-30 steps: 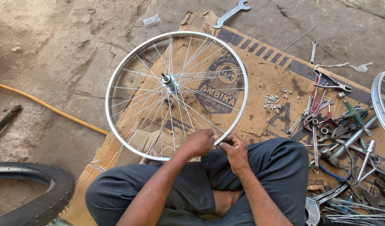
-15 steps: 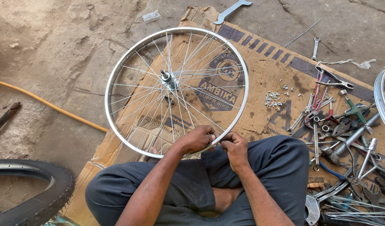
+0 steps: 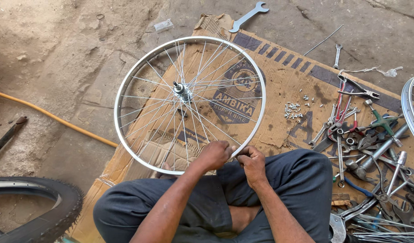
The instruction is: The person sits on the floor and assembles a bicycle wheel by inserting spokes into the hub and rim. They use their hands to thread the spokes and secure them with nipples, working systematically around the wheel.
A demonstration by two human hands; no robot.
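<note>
Cardboard sheet point(image 3: 301, 76) lay flat on concrete floor point(image 3: 58, 58). Spoked bike wheel point(image 3: 139, 72) sat on it, hub point(image 3: 182, 90) up, near edge resting vs. person's lap. Knobby tyre point(image 3: 58, 207) lay bottom left, well apart. Tool pile point(image 3: 364, 139) w/ pliers, spanners spread at right. Left hand point(image 3: 214, 154) was curled over rim at near edge, gripping it. Right hand point(image 3: 252, 162) was just beside it, fingers pinched narrow at rim; can't tell what's betw. them. Small heap of nipples point(image 3: 292, 110) lay near tools.

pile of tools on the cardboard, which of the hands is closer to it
Right. The right hand sits at the wheel rim on the side toward the pile of tools; the left hand is beyond it, farther away.
</note>
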